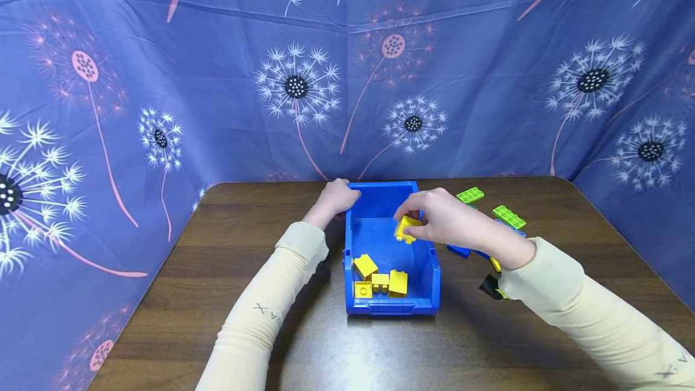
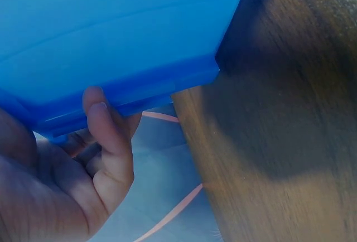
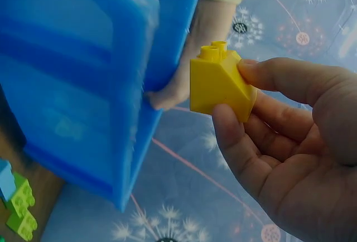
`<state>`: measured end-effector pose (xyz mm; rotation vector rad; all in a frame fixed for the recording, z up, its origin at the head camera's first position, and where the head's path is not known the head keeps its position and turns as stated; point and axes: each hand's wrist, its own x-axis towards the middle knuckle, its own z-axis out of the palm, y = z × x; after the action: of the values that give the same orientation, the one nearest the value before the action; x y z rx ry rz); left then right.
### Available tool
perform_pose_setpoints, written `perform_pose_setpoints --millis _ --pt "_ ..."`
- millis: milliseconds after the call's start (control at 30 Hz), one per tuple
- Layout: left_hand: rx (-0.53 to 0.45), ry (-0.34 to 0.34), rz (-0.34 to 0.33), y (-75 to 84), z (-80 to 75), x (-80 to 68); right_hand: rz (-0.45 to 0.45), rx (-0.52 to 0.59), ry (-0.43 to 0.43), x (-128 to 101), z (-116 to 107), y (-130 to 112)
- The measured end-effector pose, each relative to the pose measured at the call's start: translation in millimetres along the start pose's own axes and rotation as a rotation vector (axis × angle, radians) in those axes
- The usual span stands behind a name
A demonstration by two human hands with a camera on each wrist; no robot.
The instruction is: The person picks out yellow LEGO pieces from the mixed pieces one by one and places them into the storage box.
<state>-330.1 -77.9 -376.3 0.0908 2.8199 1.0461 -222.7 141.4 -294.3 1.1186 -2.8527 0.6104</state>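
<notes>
A blue plastic bin (image 1: 391,306) stands on the table with several yellow toy building bricks (image 1: 398,283) lying near its front end. My left hand (image 1: 338,197) grips the far left part of the bin's rim; in the left wrist view its fingers (image 2: 109,130) curl over the blue edge. Above the bin's right side, my right hand (image 1: 442,216) pinches a yellow sloped building brick (image 3: 220,88) between thumb and fingers. Two studs show on that brick in the right wrist view. It hangs clear of the bin floor.
To the right of the bin lie green bricks (image 1: 509,216) and blue bricks (image 1: 458,251), partly hidden by the right arm. A small black object (image 1: 491,286) sits beside the right sleeve. A blue dandelion-print cloth (image 1: 347,77) hangs behind the wooden table (image 1: 228,270).
</notes>
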Motion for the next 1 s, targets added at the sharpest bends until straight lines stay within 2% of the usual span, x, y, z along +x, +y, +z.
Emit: perform_pose_setpoints --millis 1000 --pt "0.03 -0.013 -0.012 1.7 0.8 4.4 -0.041 0.086 -0.183 -2.4 56.4 -10.8"
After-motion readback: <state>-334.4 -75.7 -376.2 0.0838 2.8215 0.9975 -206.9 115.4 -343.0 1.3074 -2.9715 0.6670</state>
